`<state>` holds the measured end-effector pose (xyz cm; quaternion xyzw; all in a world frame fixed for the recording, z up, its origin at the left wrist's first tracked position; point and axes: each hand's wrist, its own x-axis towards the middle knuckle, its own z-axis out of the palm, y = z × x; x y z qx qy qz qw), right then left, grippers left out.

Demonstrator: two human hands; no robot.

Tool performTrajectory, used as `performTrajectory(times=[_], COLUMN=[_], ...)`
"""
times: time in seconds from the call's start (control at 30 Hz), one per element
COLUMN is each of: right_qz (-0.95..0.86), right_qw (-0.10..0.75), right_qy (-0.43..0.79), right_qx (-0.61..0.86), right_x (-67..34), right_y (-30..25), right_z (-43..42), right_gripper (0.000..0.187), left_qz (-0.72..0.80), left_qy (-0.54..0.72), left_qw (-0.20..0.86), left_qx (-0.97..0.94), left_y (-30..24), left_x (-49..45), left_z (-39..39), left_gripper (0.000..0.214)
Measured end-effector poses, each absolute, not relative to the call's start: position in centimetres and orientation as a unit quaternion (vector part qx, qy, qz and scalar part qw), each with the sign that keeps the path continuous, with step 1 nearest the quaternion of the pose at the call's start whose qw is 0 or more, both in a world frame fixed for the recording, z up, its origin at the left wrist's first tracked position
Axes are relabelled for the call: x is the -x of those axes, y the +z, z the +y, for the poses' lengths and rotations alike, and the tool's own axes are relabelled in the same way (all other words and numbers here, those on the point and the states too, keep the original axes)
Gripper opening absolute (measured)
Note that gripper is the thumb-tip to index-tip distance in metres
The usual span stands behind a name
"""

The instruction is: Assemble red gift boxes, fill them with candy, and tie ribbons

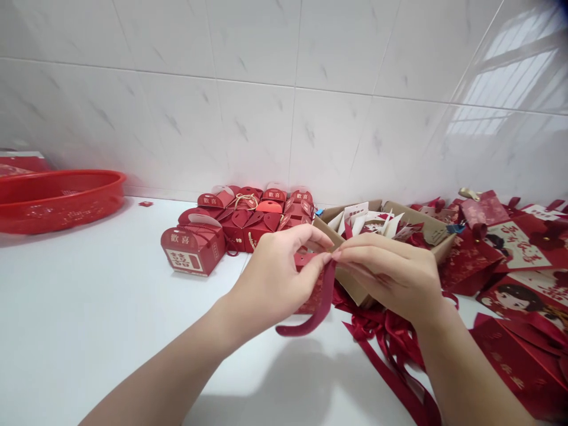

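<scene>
My left hand (277, 269) and my right hand (390, 275) meet over the white table, fingertips pinched together on a dark red ribbon (317, 310) that curls down below them. A small red gift box (313, 290) sits mostly hidden behind my left hand, and the ribbon seems attached to it. Several more red ribbons (386, 337) lie in a heap under my right wrist. Just behind my right hand stands an open brown cardboard box (437, 236) with white and red tags in it.
Several finished red gift boxes (231, 222) are grouped at the tiled wall. A red plastic basket (57, 198) stands at the far left. Flat red printed cartons (515, 254) are piled along the right. The white tabletop (89, 307) extends left.
</scene>
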<state>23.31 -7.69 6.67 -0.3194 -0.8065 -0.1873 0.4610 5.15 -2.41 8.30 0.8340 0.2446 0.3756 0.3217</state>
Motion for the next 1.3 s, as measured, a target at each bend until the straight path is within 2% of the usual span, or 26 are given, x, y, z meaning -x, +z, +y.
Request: performTrajectory(times=[0.23, 0.43, 0.7, 1.07, 1.2, 1.3], right_qz=[-0.799, -0.812, -0.810, -0.807, -0.828, -0.836], right_qw=[0.474, 0.461, 0.500, 0.501, 0.464, 0.417], right_qy=[-0.153, -0.142, 0.028, 0.010, 0.041, 0.065], right_qx=[0.337, 0.328, 0.305, 0.313, 0.312, 0.351], right_x=[-23.3, -23.3, -23.1, -23.0, -23.3, -23.5], right_y=[7.1, 7.0, 6.6, 6.8, 7.3, 7.4], right_z=[-8.0, -8.1, -8.2, -8.2, -8.6, -8.7], right_gripper=[0.013, 0.017, 0.013, 0.012, 0.010, 0.008], left_qz=[0.221, 0.225, 0.192, 0.172, 0.132, 0.169], left_qy=[0.376, 0.377, 0.369, 0.402, 0.341, 0.298], left_qw=[0.377, 0.335, 0.310, 0.274, 0.253, 0.203], left_qx=[-0.817, -0.834, -0.855, -0.857, -0.896, -0.917], left_y=[9.4, 9.3, 9.4, 9.1, 9.9, 10.0], left_x=[-4.9, -4.7, -4.4, -4.7, -3.3, -2.2], left_z=[-2.7, -2.6, -2.7, -3.2, -2.1, -0.4], left_gripper=[0.010, 0.011, 0.010, 0.010, 0.009, 0.019])
